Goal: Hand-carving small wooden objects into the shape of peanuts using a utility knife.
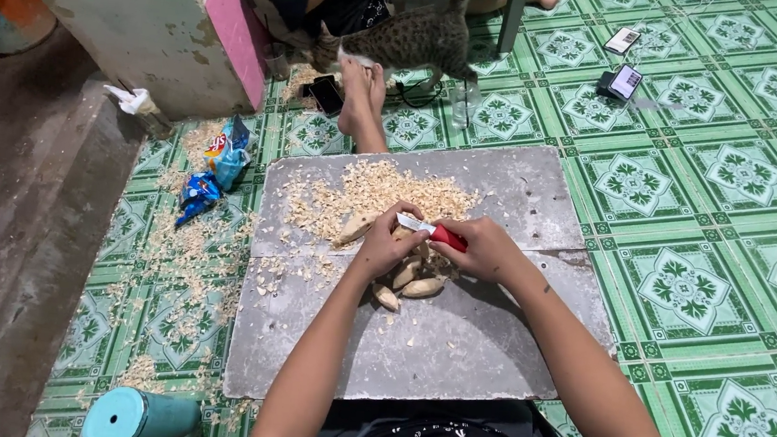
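— Red plastic, that was the handle of the small knife (434, 232); the right hand (484, 248) had its fingers wrapped tight around it, the short steel blade pointing left.

— And the left hand (384, 246)?

— Its fingers were curled narrow around a pale, tapered piece of carved wood (403, 236), held right against the blade. How much of the piece was covered, I could not tell.

— What lay under the hands?

— A small cluster of similar pale wooden pieces (411, 281), touching one another, on a grey, scuffed flat slab (452, 346) that rested on the floor. One more piece (353, 229) lay just left of the left hand.

— Further out?

— A heap of light wood shavings (367, 196) spread over the far half of the slab and spilled onto the green patterned floor tiles (725, 229) to the left. Two crumpled blue snack bags (215, 170) sat among them. Beyond the slab were another person's bare feet (360, 94) and a grey spotted cat (414, 38). A teal cylindrical bottle (132, 418) lay near the bottom left.
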